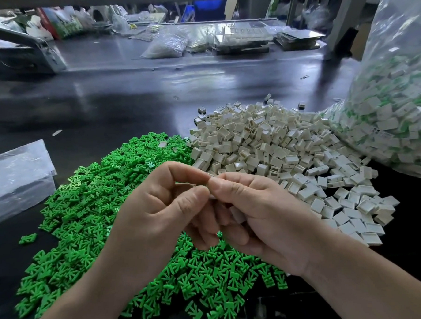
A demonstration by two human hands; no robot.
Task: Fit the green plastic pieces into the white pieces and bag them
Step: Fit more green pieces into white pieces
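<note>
Here hands (156, 211) (266, 212) hold white pieces (238, 215) over green pile's (80, 215) edge.

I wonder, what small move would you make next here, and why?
Probably squeeze the pinch to seat the parts: left hand and right hand meet fingertip to fingertip above the green pile, the right also holds a white piece, and what they pinch is hidden.

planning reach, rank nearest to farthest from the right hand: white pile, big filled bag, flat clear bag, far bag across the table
From the right hand, gripping a white piece:
1. White pile, just beyond it, to the right.
2. Big filled bag, far right.
3. Flat clear bag, left, past the green pile.
4. Far bag, across the table.
</note>
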